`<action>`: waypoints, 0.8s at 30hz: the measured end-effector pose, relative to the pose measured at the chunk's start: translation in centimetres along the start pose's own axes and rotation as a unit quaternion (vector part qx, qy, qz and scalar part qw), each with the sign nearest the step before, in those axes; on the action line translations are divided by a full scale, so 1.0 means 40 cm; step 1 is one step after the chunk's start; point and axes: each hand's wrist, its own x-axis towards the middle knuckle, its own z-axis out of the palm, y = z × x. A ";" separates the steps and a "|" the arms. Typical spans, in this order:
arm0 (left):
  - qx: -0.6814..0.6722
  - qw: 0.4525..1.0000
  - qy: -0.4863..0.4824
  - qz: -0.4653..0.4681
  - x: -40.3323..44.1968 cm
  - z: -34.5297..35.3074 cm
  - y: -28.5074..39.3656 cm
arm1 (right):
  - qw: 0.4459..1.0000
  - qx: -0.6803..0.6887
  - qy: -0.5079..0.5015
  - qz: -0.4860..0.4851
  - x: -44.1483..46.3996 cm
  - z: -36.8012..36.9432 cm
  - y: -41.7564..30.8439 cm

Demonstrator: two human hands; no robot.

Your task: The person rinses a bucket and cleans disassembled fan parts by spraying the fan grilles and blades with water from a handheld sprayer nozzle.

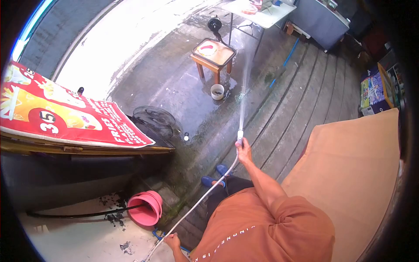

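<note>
My right hand (245, 153) is closed around the white spray nozzle (240, 134) of a hose. Water (245, 87) shoots from it in a narrow fan, away across the wet concrete floor. The pale hose (198, 202) runs from the nozzle past my legs to the lower left. There my left hand (173, 241) grips the hose, its fingers partly hidden. My blue shoes (208, 181) stand on the floor beside the hose.
A pink bucket (146, 208) with a black pipe in it stands lower left. Ahead are a small wooden stool (212, 67) bearing a tray, a white tub (217, 91) and a folding table (262, 15). A fan guard (156, 122) lies by the red banner (65, 109). Tan cloth (349, 161) covers something right.
</note>
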 end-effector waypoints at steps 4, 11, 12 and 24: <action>0.011 1.000 0.009 0.008 0.006 -0.023 0.039 | 1.000 -0.019 -0.017 -0.010 -0.011 -0.007 0.029; 0.022 0.999 0.034 0.033 0.007 -0.029 0.059 | 0.999 -0.021 -0.027 -0.005 -0.006 -0.008 0.051; 0.029 0.997 0.030 0.058 0.007 -0.029 0.055 | 1.000 -0.022 -0.018 -0.013 -0.004 -0.009 0.056; 0.108 0.991 0.053 0.054 -0.014 -0.038 0.153 | 0.996 -0.047 -0.062 0.038 0.025 -0.033 0.058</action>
